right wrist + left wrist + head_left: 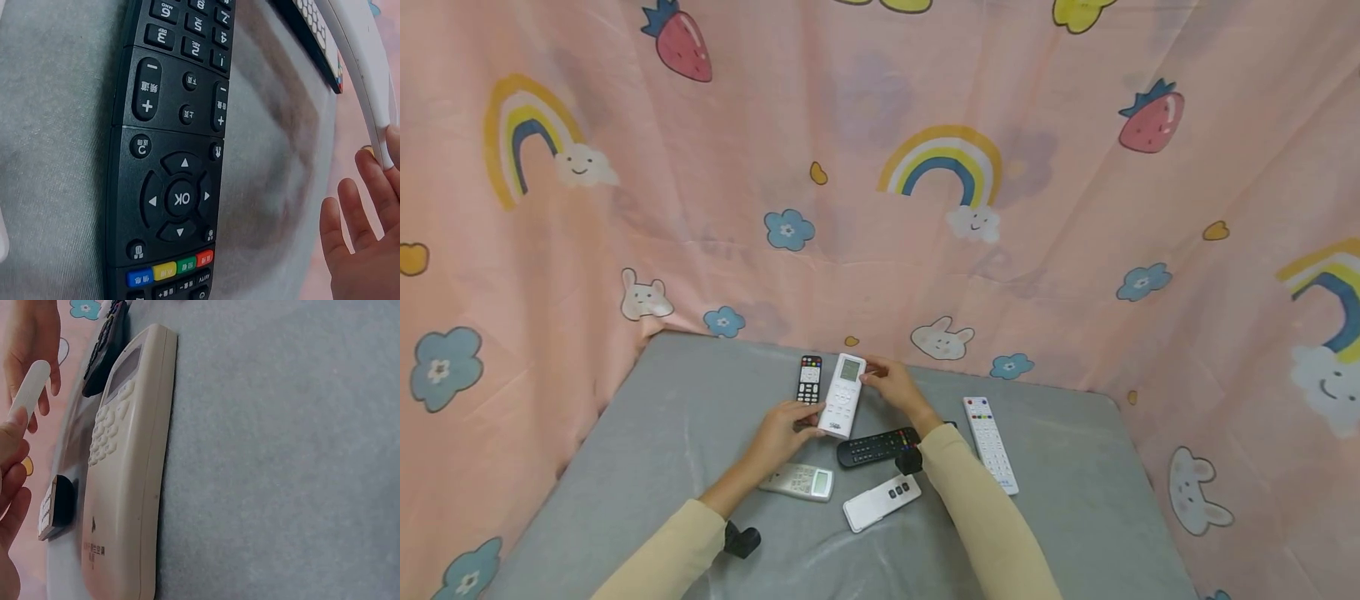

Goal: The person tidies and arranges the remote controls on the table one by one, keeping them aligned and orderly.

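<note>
White remote point(842, 396), its logo unreadable, is lying between my hands: I'm gripping its bottom with the left hand point(786, 431) and pinching its top with the right hand point(891, 385), beside the black remote point(878, 447) marked "OK".

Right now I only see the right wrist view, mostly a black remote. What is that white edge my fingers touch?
Observer: A white remote with a small screen; the right hand pinches its screen end.
Operator: Is the other hand on it?
Observer: Yes, the left hand holds its lower end.
Operator: Anything lying beyond it?
Observer: A small dark remote lies on the grey table, just left of it, near the curtain.
</note>
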### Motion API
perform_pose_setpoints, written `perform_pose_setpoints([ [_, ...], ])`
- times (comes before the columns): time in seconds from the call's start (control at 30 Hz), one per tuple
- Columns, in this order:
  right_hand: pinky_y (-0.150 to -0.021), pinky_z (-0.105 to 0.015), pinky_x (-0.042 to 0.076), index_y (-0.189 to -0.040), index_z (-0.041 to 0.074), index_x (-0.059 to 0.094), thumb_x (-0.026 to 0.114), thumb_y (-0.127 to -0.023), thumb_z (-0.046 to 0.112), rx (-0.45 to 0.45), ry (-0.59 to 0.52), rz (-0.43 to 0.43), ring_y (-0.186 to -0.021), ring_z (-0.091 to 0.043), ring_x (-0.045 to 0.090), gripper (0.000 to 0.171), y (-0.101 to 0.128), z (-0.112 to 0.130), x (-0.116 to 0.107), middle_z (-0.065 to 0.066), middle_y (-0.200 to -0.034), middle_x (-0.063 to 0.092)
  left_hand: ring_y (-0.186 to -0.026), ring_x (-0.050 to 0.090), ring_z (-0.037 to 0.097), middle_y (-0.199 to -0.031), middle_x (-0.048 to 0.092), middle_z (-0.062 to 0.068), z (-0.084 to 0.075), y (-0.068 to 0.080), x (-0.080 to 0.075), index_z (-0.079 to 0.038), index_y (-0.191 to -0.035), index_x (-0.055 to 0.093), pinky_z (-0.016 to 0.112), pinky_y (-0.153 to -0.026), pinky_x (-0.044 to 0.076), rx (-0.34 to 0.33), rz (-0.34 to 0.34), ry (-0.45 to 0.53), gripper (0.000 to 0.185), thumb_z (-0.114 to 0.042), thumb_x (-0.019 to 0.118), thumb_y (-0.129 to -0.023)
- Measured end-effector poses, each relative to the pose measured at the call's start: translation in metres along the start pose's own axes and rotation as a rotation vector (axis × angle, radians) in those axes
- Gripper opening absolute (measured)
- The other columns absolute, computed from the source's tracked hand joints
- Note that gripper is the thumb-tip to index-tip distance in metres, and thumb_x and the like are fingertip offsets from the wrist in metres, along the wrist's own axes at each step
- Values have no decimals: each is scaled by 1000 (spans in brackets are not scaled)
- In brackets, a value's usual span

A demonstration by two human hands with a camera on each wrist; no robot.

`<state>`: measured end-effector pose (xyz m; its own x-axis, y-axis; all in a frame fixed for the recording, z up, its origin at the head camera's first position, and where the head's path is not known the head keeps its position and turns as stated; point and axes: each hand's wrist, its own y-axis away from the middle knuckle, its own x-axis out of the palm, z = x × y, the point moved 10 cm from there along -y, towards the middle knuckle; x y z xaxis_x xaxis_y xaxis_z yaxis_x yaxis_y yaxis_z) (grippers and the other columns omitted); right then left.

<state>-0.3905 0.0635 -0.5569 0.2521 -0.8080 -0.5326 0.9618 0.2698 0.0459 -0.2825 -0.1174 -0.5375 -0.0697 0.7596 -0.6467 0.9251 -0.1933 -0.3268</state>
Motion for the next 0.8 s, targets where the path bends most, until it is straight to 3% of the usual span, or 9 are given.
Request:
perform_pose_setpoints([
  [0.43,-104,-49,48,-143,13,52,62,-96,16,54,13,15,-125,-31,58,48,-5,3,8,-13,-133,64,-76,44,6,-76,59,-10,7,-6,8,-11,-121,71,21,-68,39,3,21,-136,50,-24,85,-75],
  [0.8,-102,-49,49,-145,17,51,60,-98,16,138,43,13,-124,-33,57,48,-9,-11,10,-16,-135,61,-71,38,6,-67,50,-13,9,-13,19,-16,-120,72,24,-67,32,26,30,-296,50,-33,84,-75],
])
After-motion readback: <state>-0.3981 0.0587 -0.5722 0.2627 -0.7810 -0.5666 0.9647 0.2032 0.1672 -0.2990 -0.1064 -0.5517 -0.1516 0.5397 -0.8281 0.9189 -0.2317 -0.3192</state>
